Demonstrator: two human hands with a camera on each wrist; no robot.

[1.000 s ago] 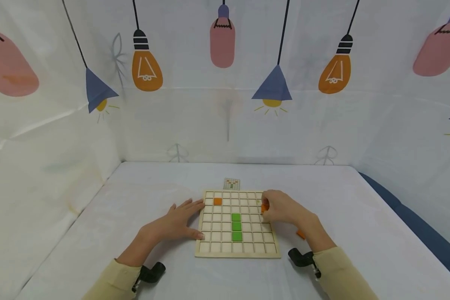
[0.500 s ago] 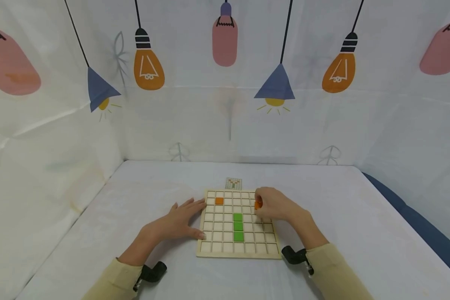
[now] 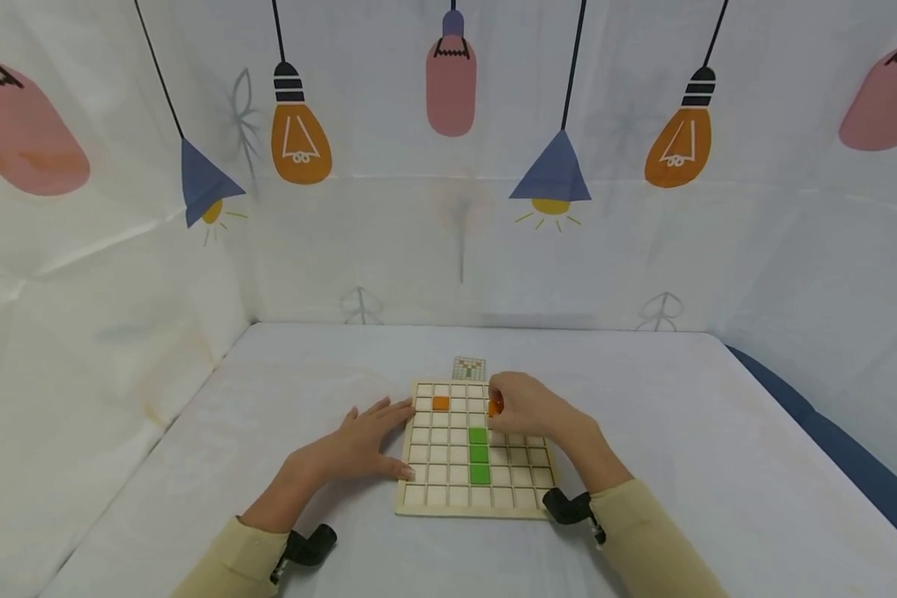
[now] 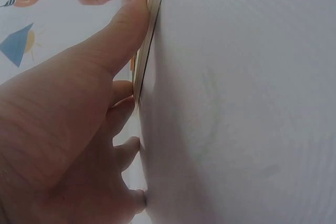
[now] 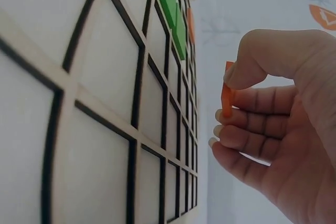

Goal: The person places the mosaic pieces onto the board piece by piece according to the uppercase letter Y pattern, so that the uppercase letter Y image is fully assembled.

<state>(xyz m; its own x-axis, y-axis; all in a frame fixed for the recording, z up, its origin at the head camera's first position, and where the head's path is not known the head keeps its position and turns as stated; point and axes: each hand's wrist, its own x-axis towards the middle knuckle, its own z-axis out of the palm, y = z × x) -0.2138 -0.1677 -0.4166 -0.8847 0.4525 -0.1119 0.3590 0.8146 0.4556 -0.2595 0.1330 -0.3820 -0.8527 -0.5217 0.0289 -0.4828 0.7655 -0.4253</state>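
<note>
A wooden grid board lies on the white table. Three green square tiles sit in its cells in one column, and an orange tile is in a cell at the upper left. My right hand is over the board's upper right part, pinching another orange tile between thumb and fingers. In the right wrist view this tile is apart from the grid, held on edge. Along the board's left edge rests my left hand, fingers spread and thumb touching the frame.
A small printed card with a coloured grid pattern lies just beyond the board's far edge. White cloth walls with printed lamps stand behind the table. A black camera mount on the right wrist overhangs the board's near right corner.
My right hand has moved left across the board with the orange tile, from its right edge inward. The loose orange tile by the right forearm is out of sight now. My left hand stays put.
</note>
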